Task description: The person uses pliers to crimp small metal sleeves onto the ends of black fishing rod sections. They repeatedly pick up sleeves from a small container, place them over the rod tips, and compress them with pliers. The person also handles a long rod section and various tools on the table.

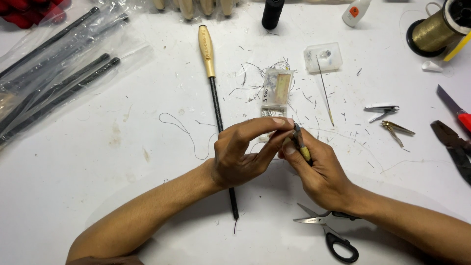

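My right hand [316,169] grips a short rod piece [300,142] with a dark tip and a yellowish wrapped section, held nearly upright above the white table [88,172]. My left hand [245,149] reaches across with thumb and forefinger pinched at the dark tip. A long black rod with a pale wooden handle [206,49] lies on the table and passes under my left wrist. A thin black thread [184,131] loops on the table left of my hands.
Black-handled scissors [328,228] lie near my right forearm. Small clear plastic boxes [277,88] sit behind my hands. A long needle [324,91], nail clippers [382,111], a gold thread spool [436,32], pliers [454,147] and bagged black rods [54,73] surround the workspace.
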